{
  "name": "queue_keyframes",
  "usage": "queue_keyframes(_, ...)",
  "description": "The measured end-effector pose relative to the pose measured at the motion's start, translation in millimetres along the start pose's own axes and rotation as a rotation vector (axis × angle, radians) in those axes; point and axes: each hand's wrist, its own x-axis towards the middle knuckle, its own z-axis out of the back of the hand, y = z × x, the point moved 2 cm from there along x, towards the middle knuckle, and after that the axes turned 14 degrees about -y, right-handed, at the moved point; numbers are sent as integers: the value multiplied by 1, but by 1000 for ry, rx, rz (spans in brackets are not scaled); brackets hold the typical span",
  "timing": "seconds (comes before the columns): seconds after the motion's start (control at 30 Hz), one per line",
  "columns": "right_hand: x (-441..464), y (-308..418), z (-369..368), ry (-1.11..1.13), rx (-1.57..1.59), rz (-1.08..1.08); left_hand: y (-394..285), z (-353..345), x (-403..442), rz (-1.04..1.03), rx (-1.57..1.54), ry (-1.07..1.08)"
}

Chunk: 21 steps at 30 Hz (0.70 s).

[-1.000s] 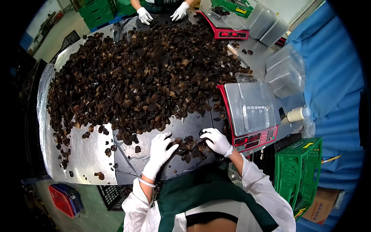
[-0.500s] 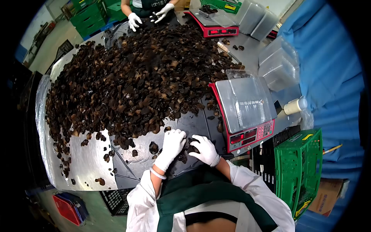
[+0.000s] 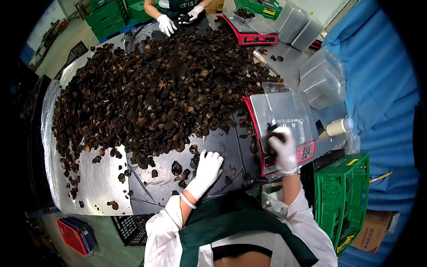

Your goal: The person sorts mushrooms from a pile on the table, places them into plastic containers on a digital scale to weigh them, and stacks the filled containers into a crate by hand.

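Gloved in white, my right hand (image 3: 284, 151) is blurred above the near edge of the red digital scale (image 3: 266, 169), gripping a dark clump of wood ear mushrooms (image 3: 271, 144). A clear plastic container (image 3: 287, 109) lies on that scale's plate. My left hand (image 3: 209, 170), also gloved, rests on the table with its fingers stretched forward and slightly apart. Several loose wood ear mushrooms (image 3: 176, 168) lie to its left. Beyond it spreads a large heap of brown-black wood ear mushrooms (image 3: 151, 93).
Across the table a co-worker's gloved hands (image 3: 167, 25) work by a second red scale (image 3: 258, 40). Stacked clear containers (image 3: 322, 78) and a white cylinder (image 3: 339, 126) stand at right. Green crates (image 3: 342, 200) are at lower right, beside a blue curtain (image 3: 378, 89).
My right hand has moved from the table beside my left hand, right and forward over the scale, carrying wood ear mushrooms. My left hand has shifted slightly right. The co-worker's hands moved slightly.
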Motion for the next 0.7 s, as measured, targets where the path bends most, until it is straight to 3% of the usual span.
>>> queue_keyframes(0.07, 28, 8, 30, -48, 70, -19, 1, -2, 2, 44, -8, -16)
queue_keyframes(0.17, 59, -2, 60, 15, 557, -136, 2, -3, 3, 62, -51, -59)
queue_keyframes(0.33, 86, -11, 87, 92, 643, -186, 6, -4, 4, 35, -93, -92)
queue_keyframes(0.4, 89, -5, 92, 11, 499, -82, 9, -6, 2, 10, -90, -8)
queue_keyframes(0.43, 94, -2, 98, 99, 288, 36, 11, -5, -1, 17, -83, 4)
queue_keyframes(0.47, 95, -3, 107, -12, -86, -10, 13, -4, -3, 31, -121, -6)
queue_keyframes(0.53, 89, -1, 99, 4, -509, 454, 19, -5, -6, 54, -151, -10)
queue_keyframes(0.6, 78, 5, 95, 37, -853, 602, 24, -9, -4, 169, -212, -36)
queue_keyframes(0.7, 63, 23, 91, -58, -941, 761, 17, 1, 14, 168, -196, -228)
